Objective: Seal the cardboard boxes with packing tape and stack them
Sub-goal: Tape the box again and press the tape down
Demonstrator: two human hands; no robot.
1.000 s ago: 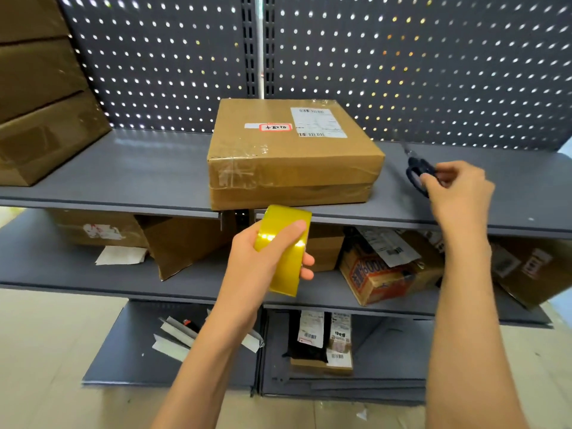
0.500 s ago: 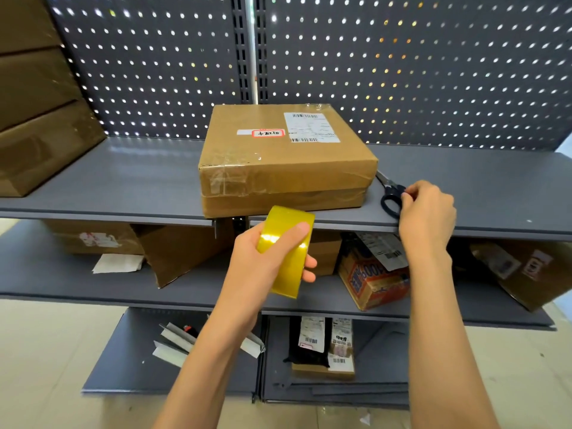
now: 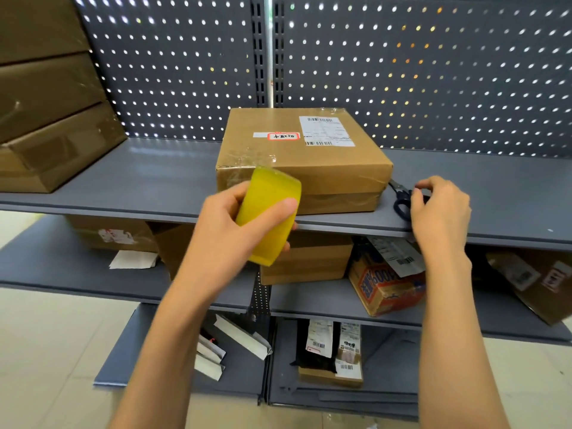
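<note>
Left hand [image 3: 229, 224] has its grip wrapped round a yellow roll of packing tape [image 3: 268, 215], thumb across the face and fingers behind, holding it up in front of the near left corner of the cardboard box [image 3: 301, 161]. Right hand [image 3: 439, 209] sits at the shelf edge with its fingers curled over the dark handles of a pair of scissors [image 3: 402, 201], whose blades point toward the box's right side. From where I stand I would call that grasping them, though whether they are lifted off the shelf [image 3: 154, 181] or lying on it I cannot tell.

That box lies flat on the top shelf, against the perforated back panel, with labels on its lid. Clear tape already glints on its left end and along the front seam, so it looks partly sealed at least; no fresh strip is being drawn from the roll.

At the far left of the same shelf stands a pile of brown boxes [image 3: 52, 97], one atop another. I judge the labelled box has yet to get its last tape and then join that stack. More parcels lie loose on the lower shelves.
</note>
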